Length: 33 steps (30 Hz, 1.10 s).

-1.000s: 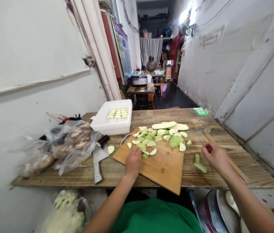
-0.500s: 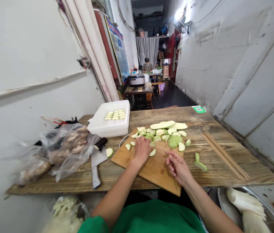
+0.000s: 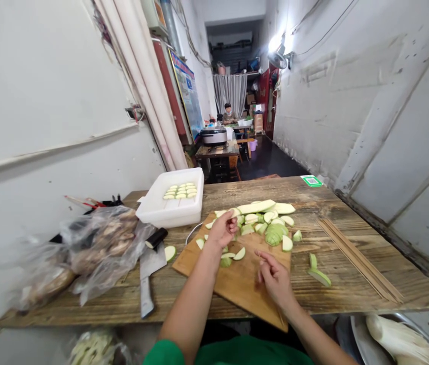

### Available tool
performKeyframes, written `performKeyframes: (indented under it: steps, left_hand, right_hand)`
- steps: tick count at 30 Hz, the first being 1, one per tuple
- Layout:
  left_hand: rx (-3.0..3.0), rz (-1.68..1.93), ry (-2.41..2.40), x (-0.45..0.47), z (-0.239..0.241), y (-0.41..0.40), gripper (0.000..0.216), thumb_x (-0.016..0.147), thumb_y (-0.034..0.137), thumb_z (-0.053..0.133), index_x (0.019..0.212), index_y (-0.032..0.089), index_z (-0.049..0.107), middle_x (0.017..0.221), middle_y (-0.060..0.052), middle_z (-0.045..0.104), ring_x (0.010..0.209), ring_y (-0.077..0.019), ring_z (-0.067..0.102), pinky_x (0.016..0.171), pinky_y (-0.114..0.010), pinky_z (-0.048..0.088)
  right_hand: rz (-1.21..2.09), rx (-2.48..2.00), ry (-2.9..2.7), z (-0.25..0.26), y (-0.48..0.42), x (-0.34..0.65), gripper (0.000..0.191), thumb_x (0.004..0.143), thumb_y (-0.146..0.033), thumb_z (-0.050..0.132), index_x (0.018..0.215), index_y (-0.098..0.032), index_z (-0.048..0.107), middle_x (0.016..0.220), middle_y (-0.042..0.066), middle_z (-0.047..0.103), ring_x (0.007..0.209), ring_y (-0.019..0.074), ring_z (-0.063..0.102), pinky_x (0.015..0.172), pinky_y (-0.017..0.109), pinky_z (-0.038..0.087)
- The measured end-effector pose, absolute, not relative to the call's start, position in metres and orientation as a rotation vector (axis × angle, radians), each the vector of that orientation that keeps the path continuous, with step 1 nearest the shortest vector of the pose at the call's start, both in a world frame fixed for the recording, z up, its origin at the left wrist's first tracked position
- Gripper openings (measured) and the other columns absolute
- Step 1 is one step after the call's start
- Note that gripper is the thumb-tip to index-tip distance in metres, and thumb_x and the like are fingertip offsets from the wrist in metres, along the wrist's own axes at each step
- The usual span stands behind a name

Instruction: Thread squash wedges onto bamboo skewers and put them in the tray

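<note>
well, from my seat i see the left hand [image 3: 222, 229] stretched out over the cutting board [image 3: 243, 286], its fingers [image 3: 231, 223] curled close together and touching the near left edge of the heap of vegetable slices [image 3: 265, 220]; whether one slice is actually gripped i cannot tell. the right hand [image 3: 273, 276] hovers over the near right part of the board, thumb pressed to bunched fingertips [image 3: 263, 259] in a pinch; anything thin held there is too small for me to make out.

the heap lies on the far half of the board, with two long cut halves at its far edge. a few loose slices [image 3: 316, 274] lie on the wood to the right, off the board. further right is a bundle of bamboo skewers [image 3: 359, 261], well apart from both hands. left of the board lies a cleaver [image 3: 148, 271], one slice just beside its blade. beyond it stands a white tray [image 3: 169, 210] with rows of slices inside, and far left sit clear plastic bags [image 3: 96, 246] of mushrooms.

everything rests on a rough wooden table [image 3: 351, 299] with a green sticker [image 3: 311, 181] at its far right corner. pale walls close in a narrow passage; far down it a person [image 3: 228, 113] sits behind a cooker [image 3: 213, 136].
</note>
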<state>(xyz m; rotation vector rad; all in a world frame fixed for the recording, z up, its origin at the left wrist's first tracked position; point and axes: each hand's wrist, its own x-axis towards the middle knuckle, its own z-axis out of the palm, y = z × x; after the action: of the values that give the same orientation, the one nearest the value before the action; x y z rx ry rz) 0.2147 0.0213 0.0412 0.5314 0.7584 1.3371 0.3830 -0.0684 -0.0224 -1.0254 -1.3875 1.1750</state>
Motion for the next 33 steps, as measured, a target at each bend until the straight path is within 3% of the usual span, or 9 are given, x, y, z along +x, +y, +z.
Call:
performKeyframes:
  steps: [2, 5, 7, 10, 15, 19, 22, 26, 33]
  left_hand:
    - [0.425, 1.351, 0.710, 0.217, 0.037, 0.028, 0.025, 0.076, 0.029, 0.062, 0.067, 0.016, 0.043, 0.051, 0.005, 0.043, 0.038, -0.0028, 0.037, 0.035, -0.013, 0.028]
    - [0.335, 1.413, 0.690, 0.224, 0.024, 0.033, 0.018, 0.080, 0.029, 0.058, 0.079, 0.013, 0.051, 0.063, -0.002, 0.057, 0.053, -0.0081, 0.056, 0.047, -0.018, 0.045]
    - [0.285, 1.435, 0.673, 0.229, 0.019, 0.032, 0.015, 0.081, 0.025, 0.056, 0.086, 0.012, 0.054, 0.077, -0.008, 0.064, 0.071, -0.0134, 0.064, 0.063, -0.024, 0.052]
    - [0.241, 1.441, 0.667, 0.230, 0.017, 0.031, 0.011, 0.083, 0.020, 0.053, 0.089, 0.011, 0.056, 0.086, -0.010, 0.066, 0.085, -0.0163, 0.065, 0.076, -0.028, 0.052]
    - [0.282, 1.465, 0.759, 0.227, 0.018, 0.029, 0.013, 0.082, 0.018, 0.054, 0.093, 0.011, 0.057, 0.088, -0.012, 0.067, 0.087, -0.0185, 0.066, 0.080, -0.031, 0.052]
    - [0.349, 1.530, 0.820, 0.228, 0.017, 0.027, 0.014, 0.082, 0.019, 0.055, 0.093, 0.011, 0.055, 0.085, -0.012, 0.068, 0.085, -0.0198, 0.066, 0.081, -0.033, 0.051]
    - [0.355, 1.541, 0.844, 0.229, 0.019, 0.024, 0.010, 0.081, 0.017, 0.056, 0.088, 0.011, 0.053, 0.082, -0.011, 0.068, 0.082, -0.0203, 0.067, 0.080, -0.034, 0.051]
    - [0.334, 1.547, 0.873, 0.230, 0.022, 0.022, 0.009, 0.080, 0.017, 0.057, 0.084, 0.011, 0.052, 0.078, -0.009, 0.067, 0.080, -0.0204, 0.067, 0.080, -0.035, 0.051]
    - [0.360, 1.559, 0.898, 0.232, 0.025, 0.020, 0.006, 0.081, 0.016, 0.055, 0.081, 0.011, 0.052, 0.073, -0.007, 0.066, 0.074, -0.0187, 0.068, 0.078, -0.034, 0.052]
  right_hand:
    - [1.145, -1.037, -1.438, -0.026, -0.069, 0.384, 0.040, 0.085, -0.040, 0.047, 0.113, -0.014, 0.058, 0.042, -0.005, 0.049, 0.038, 0.0122, 0.044, 0.039, 0.022, 0.036]
    - [1.067, -1.077, -1.528, -0.027, -0.072, 0.385, 0.038, 0.085, -0.039, 0.047, 0.111, -0.016, 0.062, 0.048, -0.001, 0.057, 0.042, 0.0144, 0.052, 0.041, 0.024, 0.042]
    - [0.995, -1.073, -1.597, -0.025, -0.073, 0.386, 0.034, 0.085, -0.037, 0.048, 0.108, -0.019, 0.065, 0.068, 0.005, 0.068, 0.060, 0.0182, 0.062, 0.052, 0.027, 0.050]
    - [0.942, -1.077, -1.653, -0.022, -0.074, 0.387, 0.033, 0.085, -0.035, 0.048, 0.110, -0.021, 0.065, 0.091, 0.007, 0.070, 0.083, 0.0217, 0.064, 0.065, 0.031, 0.053]
    - [1.011, -1.127, -1.671, -0.023, -0.071, 0.387, 0.039, 0.086, -0.037, 0.045, 0.120, -0.021, 0.059, 0.066, 0.004, 0.066, 0.062, 0.0183, 0.062, 0.047, 0.023, 0.048]
    - [1.090, -1.144, -1.672, -0.023, -0.071, 0.386, 0.044, 0.087, -0.036, 0.044, 0.126, -0.018, 0.053, 0.048, -0.002, 0.051, 0.040, 0.0124, 0.044, 0.036, 0.020, 0.035]
    - [1.121, -1.152, -1.668, -0.023, -0.071, 0.385, 0.045, 0.087, -0.036, 0.044, 0.127, -0.017, 0.052, 0.048, -0.004, 0.045, 0.037, 0.0088, 0.033, 0.035, 0.019, 0.027]
    - [1.144, -1.164, -1.670, -0.023, -0.071, 0.384, 0.044, 0.086, -0.036, 0.044, 0.126, -0.018, 0.053, 0.054, -0.002, 0.049, 0.038, 0.0071, 0.028, 0.035, 0.019, 0.024]
    - [1.165, -1.193, -1.658, -0.018, -0.070, 0.383, 0.047, 0.086, -0.038, 0.043, 0.125, -0.014, 0.054, 0.049, -0.003, 0.045, 0.038, 0.0084, 0.028, 0.035, 0.020, 0.025]
